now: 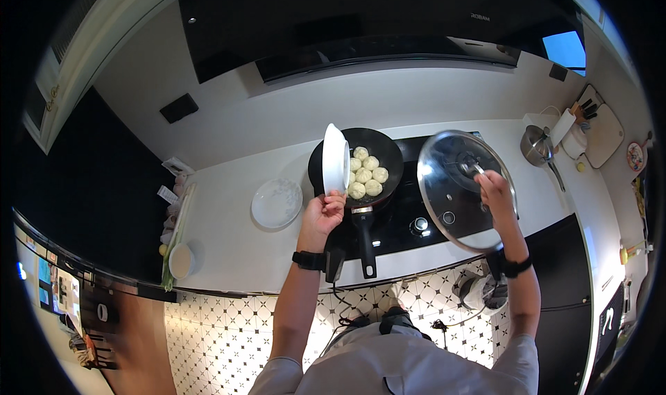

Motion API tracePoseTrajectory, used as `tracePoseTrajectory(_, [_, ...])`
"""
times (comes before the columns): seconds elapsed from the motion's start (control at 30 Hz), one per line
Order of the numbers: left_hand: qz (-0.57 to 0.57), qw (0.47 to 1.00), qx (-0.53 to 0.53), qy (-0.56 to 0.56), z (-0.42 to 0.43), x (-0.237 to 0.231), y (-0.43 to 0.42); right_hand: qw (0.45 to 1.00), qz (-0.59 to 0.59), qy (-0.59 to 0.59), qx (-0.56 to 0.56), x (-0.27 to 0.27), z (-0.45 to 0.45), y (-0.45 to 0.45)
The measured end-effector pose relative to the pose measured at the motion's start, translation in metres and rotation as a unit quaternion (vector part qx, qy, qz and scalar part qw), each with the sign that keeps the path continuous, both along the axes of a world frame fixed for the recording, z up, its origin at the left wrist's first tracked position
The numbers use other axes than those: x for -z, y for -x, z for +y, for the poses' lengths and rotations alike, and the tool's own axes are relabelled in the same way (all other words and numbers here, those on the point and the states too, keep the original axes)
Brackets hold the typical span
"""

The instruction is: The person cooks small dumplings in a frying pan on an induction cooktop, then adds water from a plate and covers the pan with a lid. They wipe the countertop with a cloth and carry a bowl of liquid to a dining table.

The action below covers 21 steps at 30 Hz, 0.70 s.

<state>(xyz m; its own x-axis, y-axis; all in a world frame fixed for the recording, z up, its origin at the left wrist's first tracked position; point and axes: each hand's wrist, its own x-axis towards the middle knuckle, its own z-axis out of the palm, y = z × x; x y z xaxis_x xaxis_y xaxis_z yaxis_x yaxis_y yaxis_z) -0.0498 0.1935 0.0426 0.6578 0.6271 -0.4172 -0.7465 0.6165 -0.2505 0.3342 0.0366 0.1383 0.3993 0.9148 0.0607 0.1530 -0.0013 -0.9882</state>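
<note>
My left hand (pixel 326 210) grips the lower rim of a white bowl (pixel 335 160), tipped on its side over the left part of a black frying pan (pixel 387 140). Several pleated buns (pixel 363 175) sit close together in the pan, beside the bowl. What the bowl holds is hidden from view. The pan's black handle (pixel 366 244) points towards me. In my right hand (pixel 494 192) is the handle of a glass lid (pixel 442 187) with a metal rim, raised and tilted over the right side of the black cooktop (pixel 400 218).
A white plate (pixel 277 203) lies left of the pan. Farther left are a white cup (pixel 181 261) and leeks (pixel 174 239). At the right stand a metal saucepan (pixel 536 146), a knife block (pixel 583 111) and cutting boards (pixel 606 134). A range hood (pixel 364 25) hangs above.
</note>
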Motion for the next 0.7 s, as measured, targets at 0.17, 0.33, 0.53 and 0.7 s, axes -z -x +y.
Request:
tracePoseTrajectory(0.17, [-0.055, 0.998, -0.002, -0.037, -0.029, -0.020, 0.021, 0.999, 0.005, 0.030, -0.038, 0.009, 0.080, 0.033])
tracePoseTrajectory(0.33, [-0.078, 0.991, -0.012, -0.107, -0.055, -0.035, 0.072, 0.991, -0.087, 0.067, -0.074, 0.047, 0.168, 0.089])
tracePoseTrajectory(0.53, [0.132, 0.953, -0.024, -0.273, -0.080, -0.033, 0.146, 0.965, -0.219, 0.119, -0.080, 0.082, 0.231, 0.165])
tracePoseTrajectory(0.7, [0.344, 0.896, -0.096, -0.264, -0.115, -0.026, 0.199, 0.952, -0.271, 0.105, -0.095, 0.101, 0.252, 0.192])
